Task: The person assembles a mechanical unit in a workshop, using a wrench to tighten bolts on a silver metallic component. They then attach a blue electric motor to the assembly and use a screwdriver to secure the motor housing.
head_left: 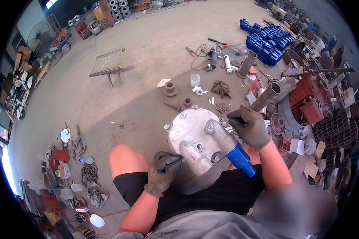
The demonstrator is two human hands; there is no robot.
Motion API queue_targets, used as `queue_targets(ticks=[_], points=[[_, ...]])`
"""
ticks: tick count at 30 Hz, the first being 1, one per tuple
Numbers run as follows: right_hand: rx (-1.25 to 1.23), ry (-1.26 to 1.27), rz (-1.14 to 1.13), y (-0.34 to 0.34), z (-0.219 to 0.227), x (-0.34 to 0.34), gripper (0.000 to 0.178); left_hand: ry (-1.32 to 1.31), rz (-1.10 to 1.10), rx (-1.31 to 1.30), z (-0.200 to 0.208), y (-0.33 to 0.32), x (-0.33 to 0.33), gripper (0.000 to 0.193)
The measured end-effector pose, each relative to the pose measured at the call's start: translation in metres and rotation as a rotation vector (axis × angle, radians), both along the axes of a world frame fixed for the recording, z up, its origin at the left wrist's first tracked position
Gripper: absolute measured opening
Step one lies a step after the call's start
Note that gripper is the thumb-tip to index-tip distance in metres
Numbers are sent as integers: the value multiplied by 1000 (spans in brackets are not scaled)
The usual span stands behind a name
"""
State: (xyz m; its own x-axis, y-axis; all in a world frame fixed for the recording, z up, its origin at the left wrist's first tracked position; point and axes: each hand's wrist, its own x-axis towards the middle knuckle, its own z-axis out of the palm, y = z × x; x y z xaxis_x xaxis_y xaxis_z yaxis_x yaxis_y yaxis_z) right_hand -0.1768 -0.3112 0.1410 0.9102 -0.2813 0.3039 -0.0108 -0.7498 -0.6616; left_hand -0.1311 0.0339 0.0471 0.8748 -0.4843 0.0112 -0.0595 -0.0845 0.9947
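A grey cast-metal housing point(189, 129) with bolts around its rim stands between my knees on the concrete floor. A socket tool point(227, 145) with a blue handle sits on one of its bolts and leans toward me. My left hand point(162, 172), in a dark work glove, rests curled against the housing's near lower edge. My right hand point(249, 126), gloved too, lies on the housing's right side beside the tool's metal shaft, fingers bent over small parts there. Whether it grips anything is hidden.
Small fittings point(170, 88), a white cup point(194, 80), a rag point(220, 88) and steel pipes point(265, 96) lie just beyond the housing. Blue castings point(267, 42) and a red motor point(309, 101) crowd the right. Chain point(89, 173) and scrap line the left. A metal frame point(107, 65) stands farther out.
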Motion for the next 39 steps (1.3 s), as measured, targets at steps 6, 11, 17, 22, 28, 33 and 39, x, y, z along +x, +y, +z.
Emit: queue_targets(ticks=[6,11,17,22,28,33,39], points=[[-459,233,486,53,41,-45,19,-20,101,-11,-4,-12,-7,22],[-657,221,436,66,22,-56,26,-21,81,31,4,-4,-2,28],[-585,199,335,66,14,-55,25,-341,35,49,7,-10,3,30],[-631,202,316,71,9,-55,20,73,99,-22,-6,-7,-1,30],[-552,209,305,69,11,-54,20,-128,-5,-23,-7,1,4,28],[-626,212,277,73,8,-55,22,-79,78,-72,-3,-11,-1,26],[-698,211,349,69,16,-51,22,55,133,-37,0,-11,-1,26]])
